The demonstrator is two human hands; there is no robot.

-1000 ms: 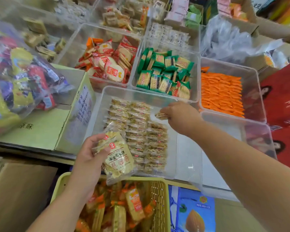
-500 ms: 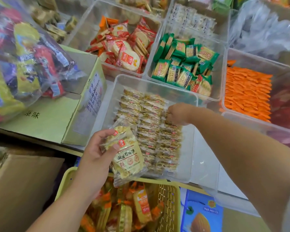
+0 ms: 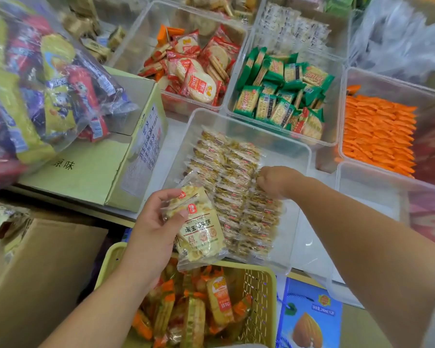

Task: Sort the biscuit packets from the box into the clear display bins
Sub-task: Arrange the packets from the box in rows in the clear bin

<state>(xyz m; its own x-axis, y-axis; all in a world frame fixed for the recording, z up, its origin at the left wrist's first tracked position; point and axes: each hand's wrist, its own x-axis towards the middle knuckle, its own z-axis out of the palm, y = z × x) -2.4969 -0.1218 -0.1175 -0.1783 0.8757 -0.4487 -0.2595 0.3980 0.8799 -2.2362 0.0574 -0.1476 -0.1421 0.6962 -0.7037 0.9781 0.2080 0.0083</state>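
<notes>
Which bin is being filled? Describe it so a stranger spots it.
Find the yellow basket at the bottom edge; the clear bin beyond it is the one, with the right hand in it. Its neighbours hold red packets, green packets or orange packets; this one holds neat rows of pale packets.

Fingertips of right hand buried among rowed packets in clear bin — grip on any packet not discernible. In left hand, stack of packets covers bin's near-left corner; count in stack unclear. Big snack bag blurred, cut by left frame edge. Bottom frame edge cuts yellow basket, blue almond box.
</notes>
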